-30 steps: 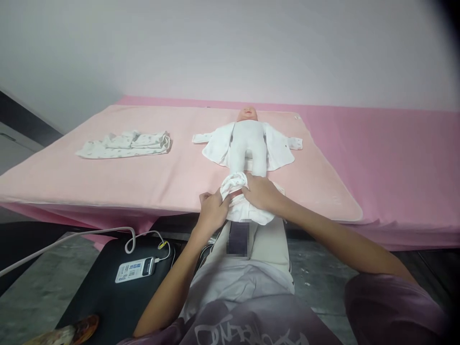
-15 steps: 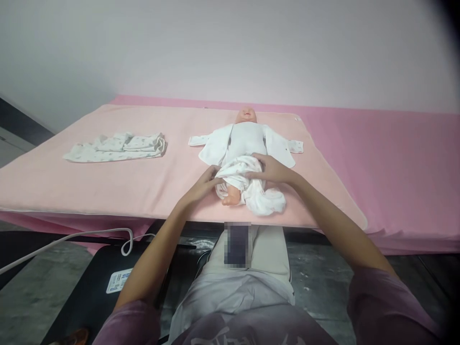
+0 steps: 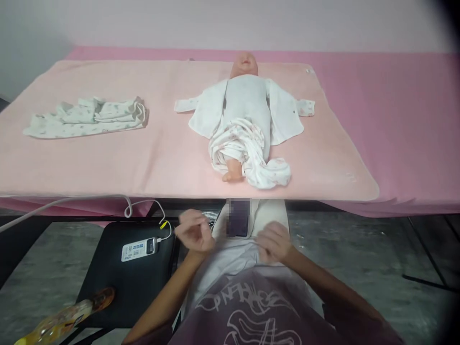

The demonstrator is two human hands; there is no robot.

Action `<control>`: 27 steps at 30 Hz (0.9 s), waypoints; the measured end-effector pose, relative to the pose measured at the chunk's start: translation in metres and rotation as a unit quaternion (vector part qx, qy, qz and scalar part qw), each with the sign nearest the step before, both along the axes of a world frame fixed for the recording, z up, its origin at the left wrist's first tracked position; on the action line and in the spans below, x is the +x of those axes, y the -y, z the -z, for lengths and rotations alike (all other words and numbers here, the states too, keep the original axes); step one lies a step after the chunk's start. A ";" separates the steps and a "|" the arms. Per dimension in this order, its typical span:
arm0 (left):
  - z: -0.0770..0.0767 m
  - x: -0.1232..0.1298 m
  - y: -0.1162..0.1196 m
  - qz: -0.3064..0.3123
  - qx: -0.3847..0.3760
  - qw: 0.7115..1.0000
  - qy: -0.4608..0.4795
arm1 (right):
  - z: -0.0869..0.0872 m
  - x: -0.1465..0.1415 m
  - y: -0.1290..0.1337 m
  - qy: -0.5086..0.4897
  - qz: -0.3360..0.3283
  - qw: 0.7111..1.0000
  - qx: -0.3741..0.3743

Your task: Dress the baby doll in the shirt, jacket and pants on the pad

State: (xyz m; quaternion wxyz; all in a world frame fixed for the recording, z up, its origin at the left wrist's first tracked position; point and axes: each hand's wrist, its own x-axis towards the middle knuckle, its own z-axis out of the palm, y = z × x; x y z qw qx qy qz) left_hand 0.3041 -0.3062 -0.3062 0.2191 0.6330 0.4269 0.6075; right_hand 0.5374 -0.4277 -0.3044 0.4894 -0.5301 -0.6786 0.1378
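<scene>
A baby doll (image 3: pixel 246 96) lies on its back on the peach mat, its head toward the wall. A white top (image 3: pixel 210 108) is spread open under it, its patterned cuffs out to both sides. White patterned cloth (image 3: pixel 239 139) is bunched around the doll's legs, one foot (image 3: pixel 233 171) poking out. My left hand (image 3: pixel 195 231) is off the table above my lap, fingers curled in with nothing visible in them. Level with it on the right, my right hand (image 3: pixel 273 242) is smeared by motion; its fingers look bent. Neither hand touches the doll or clothes.
Folded patterned clothing (image 3: pixel 88 117) lies on the left of the peach mat (image 3: pixel 172 158). A dark phone (image 3: pixel 239 218) rests on my lap. On a black chair (image 3: pixel 118 287) at lower left are a white cabled device (image 3: pixel 138 249) and a bottle (image 3: pixel 61 320).
Both hands have let go of the bunched cloth and moved back off the table toward my body. The view has tilted down, showing more of the chair and bottle.
</scene>
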 end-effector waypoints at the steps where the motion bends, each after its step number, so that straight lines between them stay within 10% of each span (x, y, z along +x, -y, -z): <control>1: 0.018 -0.001 0.017 0.039 -0.050 0.998 -0.006 | 0.018 -0.014 0.006 -0.031 0.039 0.998 -0.042; 8: 0.075 0.005 0.042 0.159 -0.392 0.906 0.030 | 0.076 -0.052 -0.013 -0.305 0.156 0.894 -0.290; 27: 0.085 0.008 0.035 0.157 -0.401 0.902 0.017 | 0.082 -0.050 -0.014 -0.318 0.142 0.886 -0.305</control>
